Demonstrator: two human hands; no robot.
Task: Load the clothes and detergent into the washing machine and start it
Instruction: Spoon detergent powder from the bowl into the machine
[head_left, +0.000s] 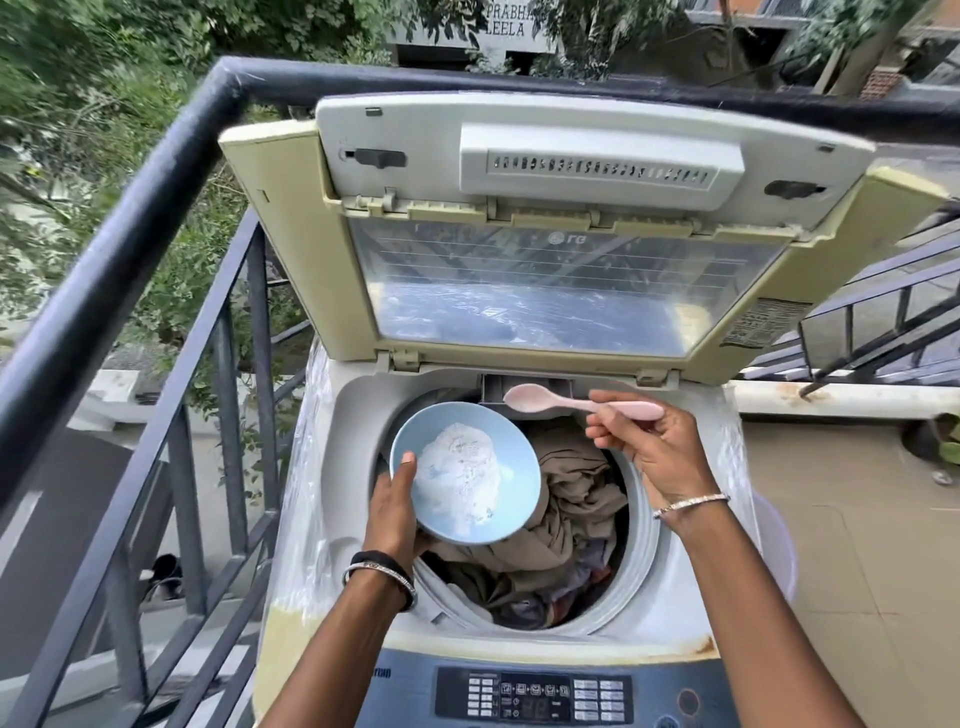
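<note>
Over clothes (582, 488): right hand (657, 452) around spoon (561, 402)

L hand (392, 506) grips bowl (519, 447), R hand (654, 452) pinches spoon (571, 402).

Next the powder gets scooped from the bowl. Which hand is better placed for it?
Right. The right hand pinches the pink spoon, its empty head near the blue bowl; the left hand is busy holding that bowl.

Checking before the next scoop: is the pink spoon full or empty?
Empty. The spoon shows a bare pink head; the powder sits heaped in the blue bowl.
</note>
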